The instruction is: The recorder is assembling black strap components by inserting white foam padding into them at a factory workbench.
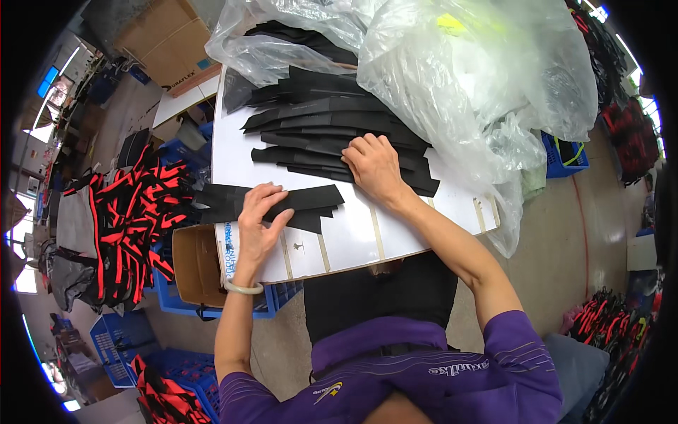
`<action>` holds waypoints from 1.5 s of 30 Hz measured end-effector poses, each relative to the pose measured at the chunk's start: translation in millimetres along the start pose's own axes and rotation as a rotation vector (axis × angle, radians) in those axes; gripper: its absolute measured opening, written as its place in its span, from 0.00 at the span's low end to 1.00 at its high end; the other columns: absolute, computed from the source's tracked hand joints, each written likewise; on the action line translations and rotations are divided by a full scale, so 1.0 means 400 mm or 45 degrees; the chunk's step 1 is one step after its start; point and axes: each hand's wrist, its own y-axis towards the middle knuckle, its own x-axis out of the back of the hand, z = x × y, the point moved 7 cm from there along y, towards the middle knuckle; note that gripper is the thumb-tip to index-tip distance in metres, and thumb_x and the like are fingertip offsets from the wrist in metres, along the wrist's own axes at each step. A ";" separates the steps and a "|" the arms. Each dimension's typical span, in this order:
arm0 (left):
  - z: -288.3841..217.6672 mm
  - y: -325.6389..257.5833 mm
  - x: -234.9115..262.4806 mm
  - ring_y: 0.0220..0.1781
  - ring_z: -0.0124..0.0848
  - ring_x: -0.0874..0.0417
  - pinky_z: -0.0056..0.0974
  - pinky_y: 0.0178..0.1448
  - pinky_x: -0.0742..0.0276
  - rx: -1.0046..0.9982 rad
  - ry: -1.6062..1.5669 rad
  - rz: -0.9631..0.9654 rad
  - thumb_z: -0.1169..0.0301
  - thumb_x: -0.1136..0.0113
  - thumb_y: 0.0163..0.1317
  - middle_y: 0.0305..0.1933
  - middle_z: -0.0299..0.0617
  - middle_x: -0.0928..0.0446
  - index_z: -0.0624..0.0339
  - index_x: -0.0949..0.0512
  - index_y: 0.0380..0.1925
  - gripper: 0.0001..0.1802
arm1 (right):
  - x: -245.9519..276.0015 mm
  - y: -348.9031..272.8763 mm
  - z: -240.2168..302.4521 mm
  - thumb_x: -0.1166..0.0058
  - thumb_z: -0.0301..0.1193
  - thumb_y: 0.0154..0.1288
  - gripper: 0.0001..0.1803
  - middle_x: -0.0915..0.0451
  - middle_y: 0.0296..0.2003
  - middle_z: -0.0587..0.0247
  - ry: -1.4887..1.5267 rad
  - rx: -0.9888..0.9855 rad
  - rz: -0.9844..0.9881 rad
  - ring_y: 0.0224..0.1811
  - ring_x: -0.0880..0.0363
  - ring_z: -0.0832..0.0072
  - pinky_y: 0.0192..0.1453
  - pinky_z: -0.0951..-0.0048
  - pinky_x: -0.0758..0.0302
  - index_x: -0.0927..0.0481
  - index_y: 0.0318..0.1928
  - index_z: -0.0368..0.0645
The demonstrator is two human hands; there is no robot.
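Observation:
Two or more black fabric strips (311, 201) lie fanned over the left front of the white table (353, 237). My left hand (260, 219) rests on them, its fingers across the top and the thumb held apart. Farther back, long black strips of the same kind form an overlapping pile (318, 116). At the pile's right front, my right hand (374, 164) has its fingers curled down onto a strip, with the fingertips partly hidden.
Clear plastic sheeting (466, 92) covers the back right of the table. A cardboard box (198, 265) stands in a blue crate (265, 311) at the left edge. Black and red pieces (134, 219) hang in a heap farther left. Another blue crate (565, 155) sits right.

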 end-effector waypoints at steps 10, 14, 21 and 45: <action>-0.133 0.062 -0.199 0.49 0.42 0.17 0.43 0.51 0.16 0.800 -1.936 -0.405 0.71 0.45 0.69 0.50 0.59 0.21 0.74 0.29 0.53 0.18 | 0.275 -0.047 0.125 0.31 0.34 0.45 0.16 0.23 0.41 0.65 0.338 0.003 -0.193 0.44 0.25 0.68 0.47 0.61 0.33 0.19 0.35 0.44; -0.209 0.068 -0.221 0.49 0.45 0.16 0.43 0.52 0.16 0.663 -1.860 -0.268 0.74 0.44 0.68 0.49 0.61 0.21 0.74 0.25 0.50 0.15 | 0.239 -0.122 0.012 0.28 0.34 0.51 0.16 0.20 0.27 0.65 0.825 -0.708 0.271 0.29 0.24 0.78 0.33 0.73 0.30 0.19 0.34 0.38; -0.249 0.071 -0.246 0.45 0.48 0.15 0.46 0.54 0.17 0.629 -1.881 -0.340 0.72 0.43 0.67 0.44 0.59 0.18 0.74 0.23 0.44 0.12 | 0.278 -0.198 0.002 0.35 0.32 0.59 0.10 0.19 0.21 0.63 0.979 -0.730 0.227 0.22 0.25 0.82 0.27 0.76 0.30 0.17 0.30 0.37; -0.367 0.176 -0.327 0.29 0.31 0.31 0.46 0.53 0.24 0.884 -1.951 -0.498 0.64 0.55 0.75 0.29 0.41 0.32 0.67 0.30 0.39 0.14 | 0.332 -0.242 -0.064 0.38 0.21 0.57 0.12 0.17 0.35 0.56 0.809 -0.746 -0.228 0.35 0.17 0.72 0.40 0.74 0.24 0.21 0.43 0.34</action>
